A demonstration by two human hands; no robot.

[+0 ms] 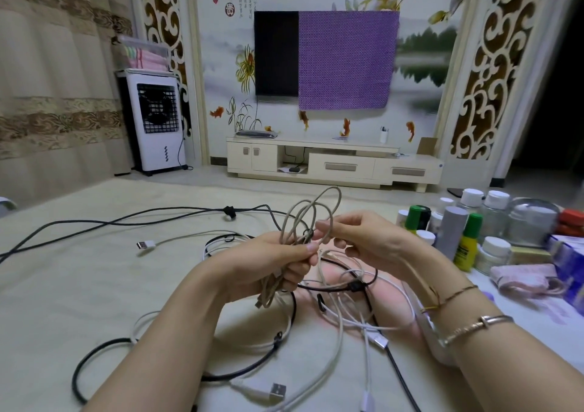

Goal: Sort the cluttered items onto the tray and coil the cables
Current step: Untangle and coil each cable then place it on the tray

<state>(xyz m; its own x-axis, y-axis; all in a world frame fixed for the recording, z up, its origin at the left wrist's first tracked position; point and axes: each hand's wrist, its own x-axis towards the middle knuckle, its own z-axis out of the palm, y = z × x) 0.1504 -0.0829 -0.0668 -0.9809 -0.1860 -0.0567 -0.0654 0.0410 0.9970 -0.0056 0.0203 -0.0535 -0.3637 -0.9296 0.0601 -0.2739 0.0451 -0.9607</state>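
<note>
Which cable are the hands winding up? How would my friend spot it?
Look at the two hands in the middle, above the tangle on the pale surface. The left hand grips a beige braided cable looped into rings, and the right hand pinches one loop. The cables below are white or black.

A dark television (276, 53) hangs on the far wall, its right part draped with a purple patterned cloth (347, 61). Around it spreads a mural (423, 48) of flowers, goldfish and a lake. Below it stands a low cream cabinet (335, 163). Left of the television are a white air cooler (156, 121) and beige curtains (53, 80); carved scrollwork panels (493, 73) flank it.
</note>
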